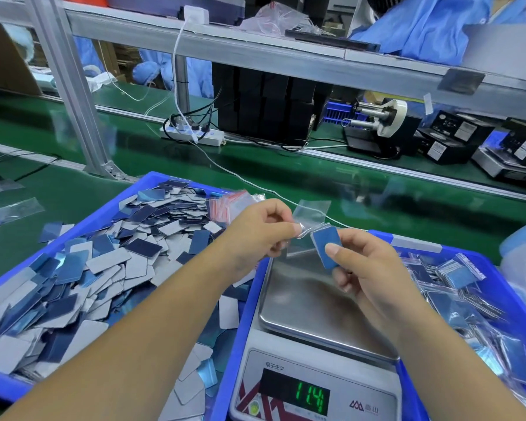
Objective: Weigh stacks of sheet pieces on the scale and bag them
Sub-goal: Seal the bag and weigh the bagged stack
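A small stack of blue sheet pieces (pixel 327 247) is pinched between thumb and fingers of the right hand (pixel 374 268), held above the scale pan (pixel 301 302). A clear bag (pixel 308 221) is pinched at its mouth by the left hand (pixel 257 235), just beside the stack's top edge. The mouth looks barely parted, so the stack could be caught on the lip and pieces fanned out or dropped onto the pan
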The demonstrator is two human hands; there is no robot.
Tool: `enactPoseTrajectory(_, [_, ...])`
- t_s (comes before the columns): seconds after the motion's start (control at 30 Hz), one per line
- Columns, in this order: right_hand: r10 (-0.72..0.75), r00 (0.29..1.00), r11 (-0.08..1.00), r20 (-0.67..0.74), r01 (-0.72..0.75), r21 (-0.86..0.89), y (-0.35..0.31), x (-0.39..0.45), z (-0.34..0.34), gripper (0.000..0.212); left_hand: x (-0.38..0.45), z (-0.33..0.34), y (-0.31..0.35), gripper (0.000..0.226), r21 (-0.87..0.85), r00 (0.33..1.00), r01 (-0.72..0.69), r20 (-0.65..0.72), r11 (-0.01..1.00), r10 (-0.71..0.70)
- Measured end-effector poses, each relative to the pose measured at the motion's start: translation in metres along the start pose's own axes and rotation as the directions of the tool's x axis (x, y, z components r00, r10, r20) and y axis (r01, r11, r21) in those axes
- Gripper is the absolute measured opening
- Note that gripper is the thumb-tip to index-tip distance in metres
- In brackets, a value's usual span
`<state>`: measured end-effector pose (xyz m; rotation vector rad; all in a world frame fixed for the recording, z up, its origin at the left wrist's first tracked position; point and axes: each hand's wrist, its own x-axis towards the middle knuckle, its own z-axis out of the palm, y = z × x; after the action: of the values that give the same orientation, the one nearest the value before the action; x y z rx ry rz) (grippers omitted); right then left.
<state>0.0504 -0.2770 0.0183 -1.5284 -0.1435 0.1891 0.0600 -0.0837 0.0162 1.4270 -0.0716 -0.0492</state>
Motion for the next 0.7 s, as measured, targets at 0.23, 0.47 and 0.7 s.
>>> enactPoseTrajectory(0.23, [-0.045,0.997,0.993,-0.069,0.052,0.106,-0.0024,0.0001,-0.0019,0.009,-0.0072,-0.0001,0.0054,0.020,-0.057,0.991,0.053,0.123,0.997,-0.045])
enactPoseTrajectory(0.47, [-0.105,0.994,0.991,-0.024,0.106,0.086,-0.0067,-0.0037,-0.0053,0.020,-0.0089,0.0024,-0.0005,0.013,0.241,0.984,-0.017,0.177,0.970,-0.027])
enactPoseTrajectory(0.7, [-0.177,0.984,0.981,0.022,0.178,-0.076,-0.0058,-0.0056,-0.0044,0.025,-0.0079,0.0027,-0.0009,0.004,0.401,0.986,-0.015,0.156,0.916,-0.052])
